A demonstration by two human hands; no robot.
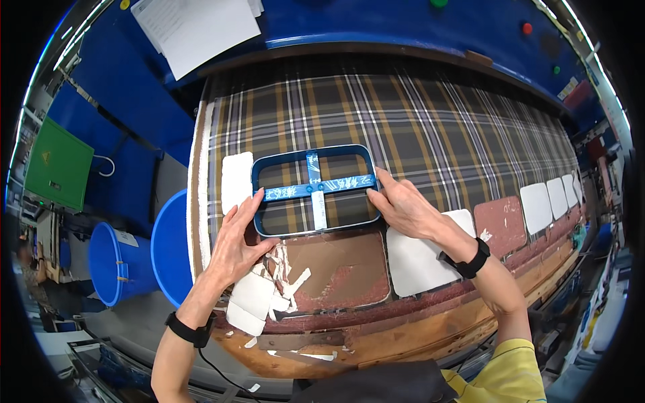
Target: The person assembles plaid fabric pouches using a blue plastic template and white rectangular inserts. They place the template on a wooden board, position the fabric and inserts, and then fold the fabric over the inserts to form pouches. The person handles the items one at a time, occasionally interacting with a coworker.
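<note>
A blue rectangular cutting die (pixel 314 189) with rounded corners and cross bars lies on dark plaid fabric (pixel 430 127) near the fabric's front edge. My left hand (pixel 236 238) grips the die's left side, the thumb below and the fingers along the rim. At the right side, my right hand (pixel 407 205) pinches the rim between thumb and fingers. Through the die's openings the plaid shows. Just left of the die lies a white rounded piece (pixel 237 181). A larger white rounded piece (pixel 430 258) lies below my right hand.
A worn brown pad (pixel 342 272) with white scraps (pixel 289 285) lies in front of the die. More white pieces (pixel 535 208) line the right front. A blue machine body (pixel 376 27) spans the back. Blue bins (pixel 107 262) and a green box (pixel 59 164) stand left.
</note>
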